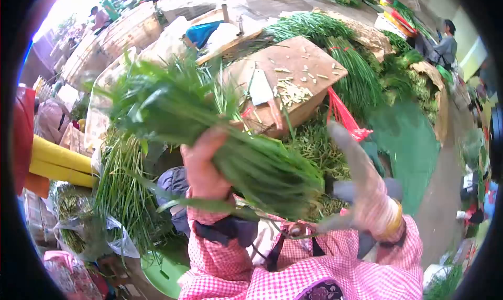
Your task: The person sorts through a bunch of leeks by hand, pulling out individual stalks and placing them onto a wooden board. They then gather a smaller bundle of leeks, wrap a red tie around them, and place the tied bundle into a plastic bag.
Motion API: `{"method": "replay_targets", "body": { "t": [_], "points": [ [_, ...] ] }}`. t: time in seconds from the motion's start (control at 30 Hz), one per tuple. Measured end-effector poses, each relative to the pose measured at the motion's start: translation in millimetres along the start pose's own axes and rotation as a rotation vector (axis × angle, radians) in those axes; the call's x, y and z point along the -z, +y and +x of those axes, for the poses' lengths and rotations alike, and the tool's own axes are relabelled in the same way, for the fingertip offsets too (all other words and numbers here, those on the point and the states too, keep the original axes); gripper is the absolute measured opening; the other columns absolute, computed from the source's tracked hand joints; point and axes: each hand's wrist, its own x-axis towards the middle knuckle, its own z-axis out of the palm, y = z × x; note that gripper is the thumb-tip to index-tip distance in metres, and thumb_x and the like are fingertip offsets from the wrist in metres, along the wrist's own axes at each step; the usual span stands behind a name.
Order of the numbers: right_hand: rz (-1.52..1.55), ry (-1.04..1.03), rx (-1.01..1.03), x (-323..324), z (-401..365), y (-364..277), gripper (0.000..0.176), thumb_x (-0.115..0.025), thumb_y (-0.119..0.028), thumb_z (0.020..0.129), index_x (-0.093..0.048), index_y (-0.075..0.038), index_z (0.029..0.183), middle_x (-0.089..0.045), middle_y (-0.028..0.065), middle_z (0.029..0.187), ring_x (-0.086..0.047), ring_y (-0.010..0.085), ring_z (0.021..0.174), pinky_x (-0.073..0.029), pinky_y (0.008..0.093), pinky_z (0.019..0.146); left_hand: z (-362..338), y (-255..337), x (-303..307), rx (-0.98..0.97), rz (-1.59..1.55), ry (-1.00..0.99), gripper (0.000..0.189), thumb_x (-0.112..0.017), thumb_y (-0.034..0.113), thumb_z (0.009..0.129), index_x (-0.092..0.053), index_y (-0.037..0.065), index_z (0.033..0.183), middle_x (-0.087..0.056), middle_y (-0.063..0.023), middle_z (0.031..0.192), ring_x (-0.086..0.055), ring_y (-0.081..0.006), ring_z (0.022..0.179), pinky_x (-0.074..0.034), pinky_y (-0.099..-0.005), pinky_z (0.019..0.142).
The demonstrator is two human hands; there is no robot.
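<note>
Green, long-leaved stalks make up a thick bundle of greens (246, 158) that lies slantwise across the middle of the view. Its leafy tops fan out toward ten o'clock and its cut ends point toward four o'clock.

The left hand (204, 166), just left of centre, is wrapped around the middle of the bundle, fingers curled tight about the stalks, and holds it up in the air. The right hand (367, 192), at four o'clock, is just beside the cut ends. It is badly blurred, so it is not possible to tell how far its fingers are spread or whether they touch the stalks. Both arms wear pink checked sleeves (220, 253), which fill the six o'clock edge.

Behind the bundle, toward one o'clock, stands a wooden chopping block (309, 64). A cleaver (260, 88) lies flat on it, with pale cut stem ends (292, 90) scattered beside the blade. A red bag (343, 117) hangs at the block's right side. Heaps of greens (356, 75) are piled around the block from twelve to three o'clock, and loose stalks (120, 185) hang at eight o'clock. Another person (445, 43) is far off at two o'clock.
</note>
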Motion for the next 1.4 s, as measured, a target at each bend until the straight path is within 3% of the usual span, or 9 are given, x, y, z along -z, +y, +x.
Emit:
{"method": "replay_targets", "body": {
  "t": [0.1, 0.37, 0.53, 0.67, 0.83, 1.03, 1.07, 1.17, 1.4],
  "points": [
    [0.109, 0.046, -0.264, -34.0, 62.6, -25.9, 0.12, -0.086, -0.043, 0.04, -0.025, 0.0, 0.134, -0.039, 0.0194, 0.13, -0.042, 0.0311, 0.119, -0.035, 0.0378, 0.097, -9.9, -13.4, -61.2, -0.089, 0.443, -0.179, 0.031, -0.064, -0.004, 0.071, -0.058, 0.001, 0.101, -0.062, -0.0036, 0.089, -0.058, -0.0151, 0.079, -0.047, -0.0287, 0.07],
    [1.101, 0.085, -0.241, -69.9, 46.8, 45.5, 0.043, -0.044, -0.031, 0.088, -0.046, -0.002, 0.119, -0.055, 0.0125, 0.112, -0.052, 0.0248, 0.103, -0.035, 0.0344, 0.097, 7.5, -36.3, -68.7, 0.071, 0.527, -0.667, 0.059, -0.073, 0.007, 0.07, -0.043, 0.004, 0.12, -0.056, -0.0063, 0.109, -0.054, -0.0148, 0.095, -0.045, -0.03, 0.082],
    [-0.029, 0.066, -0.135, -65.3, 46.4, -9.1, 0.06, -0.064, -0.028, 0.067, -0.047, 0.0, 0.118, -0.055, 0.0156, 0.112, -0.053, 0.0258, 0.103, -0.039, 0.0333, 0.092, 9.1, -17.3, -53.8, -0.291, 0.684, -0.815, 0.037, -0.064, -0.001, 0.073, -0.055, -0.001, 0.109, -0.055, -0.0104, 0.115, -0.054, -0.0196, 0.101, -0.041, -0.0335, 0.09],
    [1.336, -0.19, -0.199, -69.5, 34.3, 13.0, 0.092, -0.076, -0.01, 0.058, -0.026, 0.001, 0.135, -0.047, 0.0129, 0.12, -0.043, 0.0179, 0.112, -0.034, 0.0329, 0.097, -1.3, 27.9, -12.2, -0.111, 0.223, -0.59, 0.03, -0.061, 0.004, 0.072, -0.054, 0.004, 0.101, -0.058, -0.0057, 0.089, -0.052, -0.0208, 0.087, -0.039, -0.0384, 0.08],
    [0.371, -0.279, 0.026, -120.3, 27.6, 31.6, 0.093, -0.08, -0.03, 0.048, -0.039, -0.004, 0.127, -0.055, 0.019, 0.112, -0.049, 0.037, 0.1, -0.036, 0.0393, 0.091, -18.6, 82.6, 22.2, -0.202, 0.124, -0.639, 0.026, -0.064, 0.014, 0.073, -0.045, 0.009, 0.091, -0.045, 0.0026, 0.067, -0.043, -0.0134, 0.068, -0.035, -0.0291, 0.068],
    [0.319, -0.827, 0.002, -182.9, 5.8, 15.3, 0.073, -0.069, -0.023, 0.065, -0.035, -0.008, 0.128, -0.06, 0.0212, 0.095, -0.062, 0.0329, 0.083, -0.05, 0.0384, 0.067, -54.2, 139.5, 42.7, -0.428, 0.228, -0.557, 0.022, -0.06, 0.01, 0.078, -0.041, 0.011, 0.09, -0.042, 0.0049, 0.068, -0.044, -0.0105, 0.071, -0.036, -0.0281, 0.072],
    [0.6, -1.018, -0.504, -181.8, 18.6, 27.4, 0.064, -0.066, -0.021, 0.068, -0.039, -0.008, 0.125, -0.061, 0.02, 0.092, -0.063, 0.0296, 0.079, -0.051, 0.0374, 0.064, -62.4, 146.4, 43.0, -0.461, 0.257, -0.513, 0.022, -0.059, 0.01, 0.077, -0.041, 0.011, 0.09, -0.043, 0.0046, 0.069, -0.044, -0.0108, 0.072, -0.037, -0.0298, 0.073],
    [0.002, -0.853, 0.297, -209.3, -0.2, 16.3, 0.021, -0.054, -0.021, 0.077, -0.061, -0.01, 0.093, -0.062, 0.0124, 0.069, -0.063, 0.023, 0.065, -0.051, 0.0361, 0.057, -72.7, 155.4, 66.7, -0.53, 0.349, -0.425, 0.026, -0.061, 0.016, 0.077, -0.04, 0.014, 0.092, -0.044, 0.0061, 0.069, -0.045, -0.0105, 0.073, -0.036, -0.0314, 0.078],
    [-0.124, -0.982, -0.051, -245.6, 11.6, 110.7, 0.022, -0.046, -0.021, 0.082, -0.065, -0.011, 0.087, -0.064, 0.0143, 0.082, -0.064, 0.0273, 0.078, -0.05, 0.0399, 0.067, -121.4, 184.4, 117.8, -0.332, 0.383, -0.529, 0.016, -0.064, 0.009, 0.08, -0.049, 0.011, 0.087, -0.058, 0.0017, 0.065, -0.056, -0.0127, 0.066, -0.04, -0.0297, 0.072]
  ]
}}
